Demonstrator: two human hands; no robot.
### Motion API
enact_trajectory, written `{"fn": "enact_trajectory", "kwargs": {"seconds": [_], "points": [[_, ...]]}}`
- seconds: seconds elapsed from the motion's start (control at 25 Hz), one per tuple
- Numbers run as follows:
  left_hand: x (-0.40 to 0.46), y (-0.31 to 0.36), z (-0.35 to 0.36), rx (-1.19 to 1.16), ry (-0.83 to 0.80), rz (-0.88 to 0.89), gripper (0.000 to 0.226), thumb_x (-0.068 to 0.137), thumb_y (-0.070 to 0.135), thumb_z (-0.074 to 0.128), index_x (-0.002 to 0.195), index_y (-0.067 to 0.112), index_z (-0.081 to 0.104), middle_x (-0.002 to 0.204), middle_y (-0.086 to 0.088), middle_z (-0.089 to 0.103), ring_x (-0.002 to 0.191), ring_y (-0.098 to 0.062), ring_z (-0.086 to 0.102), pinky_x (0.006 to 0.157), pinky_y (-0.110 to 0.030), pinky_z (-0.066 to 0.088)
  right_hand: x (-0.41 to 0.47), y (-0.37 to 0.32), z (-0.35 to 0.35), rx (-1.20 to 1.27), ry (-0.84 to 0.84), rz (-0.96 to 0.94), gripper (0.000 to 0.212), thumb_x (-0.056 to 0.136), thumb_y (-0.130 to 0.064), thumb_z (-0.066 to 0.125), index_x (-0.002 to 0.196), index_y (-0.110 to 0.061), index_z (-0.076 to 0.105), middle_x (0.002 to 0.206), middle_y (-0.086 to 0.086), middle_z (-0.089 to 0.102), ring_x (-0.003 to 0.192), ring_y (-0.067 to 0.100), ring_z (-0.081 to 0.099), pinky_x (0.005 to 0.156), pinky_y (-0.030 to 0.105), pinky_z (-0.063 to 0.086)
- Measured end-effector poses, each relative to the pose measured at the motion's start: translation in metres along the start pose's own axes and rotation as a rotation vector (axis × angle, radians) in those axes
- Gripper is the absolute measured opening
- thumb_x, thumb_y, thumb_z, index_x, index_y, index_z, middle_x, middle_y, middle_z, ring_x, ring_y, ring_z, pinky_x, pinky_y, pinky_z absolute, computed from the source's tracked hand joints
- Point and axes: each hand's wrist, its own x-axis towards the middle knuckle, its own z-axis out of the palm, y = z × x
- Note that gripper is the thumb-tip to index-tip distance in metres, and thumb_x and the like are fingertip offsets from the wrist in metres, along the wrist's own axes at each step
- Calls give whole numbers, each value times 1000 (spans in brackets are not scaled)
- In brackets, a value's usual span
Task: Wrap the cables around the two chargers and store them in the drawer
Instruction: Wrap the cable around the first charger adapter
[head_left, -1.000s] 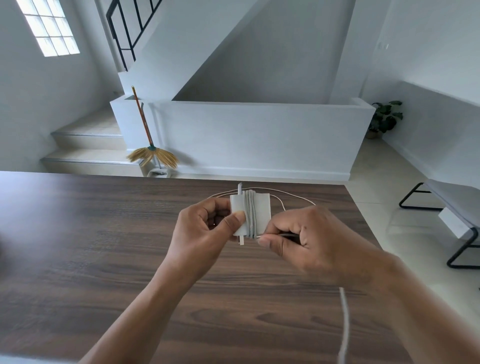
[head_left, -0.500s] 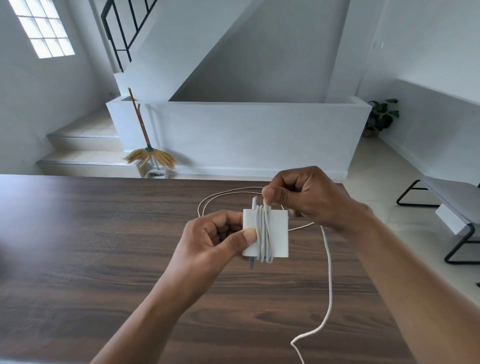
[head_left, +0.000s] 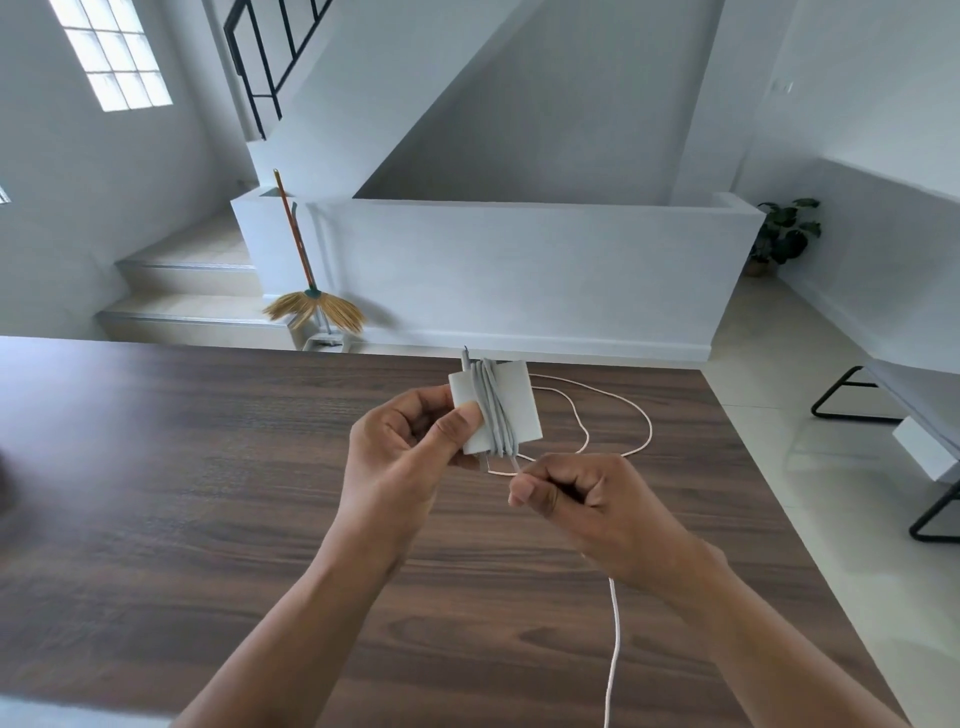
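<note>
Your right hand (head_left: 587, 499) has dropped from above the charger (head_left: 496, 408) to just below it, and is now pinching the cable (head_left: 615, 639) tight in a closed fist. Your left hand (head_left: 402, 452) is gripping the charger's left edge, thumb on its face, holding it above the table (head_left: 182, 493). Loose cable is looping on the table beyond your right hand.

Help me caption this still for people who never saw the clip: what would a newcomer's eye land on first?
First, the white charger held above the wooden table at mid-frame, cable wound in several turns round its middle. The left hand grips it, while the right hand just below pinches the loose cable, which loops on the table behind and trails off the bottom edge. Beyond, a broom leans by the stairs.
</note>
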Motion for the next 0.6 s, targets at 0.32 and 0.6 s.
{"fn": "enact_trajectory", "kwargs": {"seconds": [0.32,0.6], "points": [[0,-9,4,311,-19,42,13,93,12,75,105,12,78,90,-3,83,79,-16,79,65,-24,61,-8,-50,-34,-328,-144,-47,35,98,-34,69,67,-20,63,57,-7,57,50,13,45,49,30,40],[-10,0,2,366,-238,4,14,92,12,74,106,12,79,92,-5,83,83,-21,80,70,-27,63,27,-75,-67,-390,-87,-114,21,93,-35,75,82,-17,78,65,7,69,54,16,51,54,33,43]]}}
